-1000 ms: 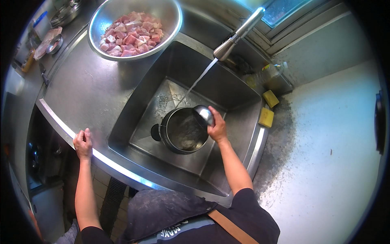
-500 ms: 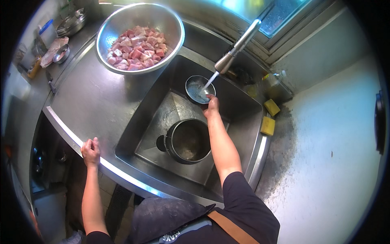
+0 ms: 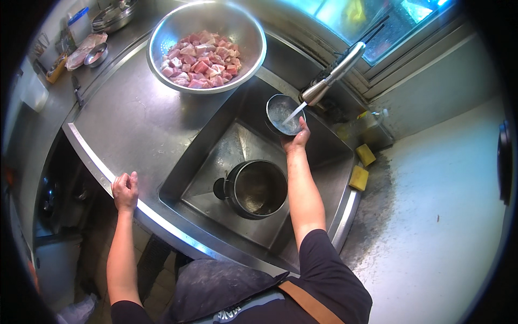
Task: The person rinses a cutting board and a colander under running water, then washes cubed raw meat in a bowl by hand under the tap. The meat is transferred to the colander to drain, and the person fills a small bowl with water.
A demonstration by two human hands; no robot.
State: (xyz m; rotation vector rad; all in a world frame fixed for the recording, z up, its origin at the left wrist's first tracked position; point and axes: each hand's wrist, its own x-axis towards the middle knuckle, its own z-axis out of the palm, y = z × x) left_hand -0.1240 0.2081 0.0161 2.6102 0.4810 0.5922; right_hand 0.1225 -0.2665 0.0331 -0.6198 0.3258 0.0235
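Note:
My right hand [image 3: 295, 139] is closed on the near rim of a small metal bowl [image 3: 277, 112] over the sink. Water [image 3: 295, 112] runs from the faucet [image 3: 334, 74] into the bowl, which holds some water. My left hand [image 3: 124, 190] rests as a loose fist on the front metal edge of the counter, with nothing visible in it. In the sink [image 3: 220, 141], below the right forearm, stands a dark metal pot [image 3: 241, 191] with a black handle on its left and a wet-looking bottom.
Behind the sink's left side sits a large metal colander [image 3: 252, 48] of cubed raw meat [image 3: 202, 60]. Yellow sponges [image 3: 358, 177] lie by the right wall. A knife [image 3: 77, 90], a small metal bowl [image 3: 97, 55] and a blue-lidded container [image 3: 80, 24] are at the far left.
The bowl in my right hand now sits more tilted under the stream. My left hand stays on the counter edge. The whole view has shifted slightly.

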